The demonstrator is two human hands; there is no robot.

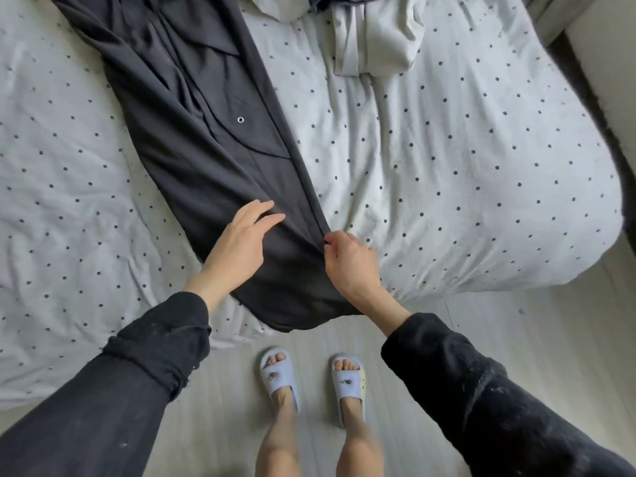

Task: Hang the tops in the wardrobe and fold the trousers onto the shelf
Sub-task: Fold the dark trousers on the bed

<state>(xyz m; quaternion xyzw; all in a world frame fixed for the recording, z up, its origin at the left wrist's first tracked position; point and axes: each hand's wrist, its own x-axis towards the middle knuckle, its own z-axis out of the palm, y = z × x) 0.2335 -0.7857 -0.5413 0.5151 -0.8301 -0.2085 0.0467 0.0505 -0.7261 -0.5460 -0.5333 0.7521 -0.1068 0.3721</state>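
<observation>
The dark trousers [206, 139] lie lengthwise on the bed [447, 166], unfolded. The left hand [241, 242] rests flat on them; the right hand [347, 259] pinches their edge. Folding appears barely begun; a grey garment [375, 39] waits.

- A bed [481, 173] fills most of the view, under a pale grey cover dotted with small dark spots (creased throughout).
- Pale wood-look floor [516, 339] lies below its edge.
- Soft, even light.
</observation>
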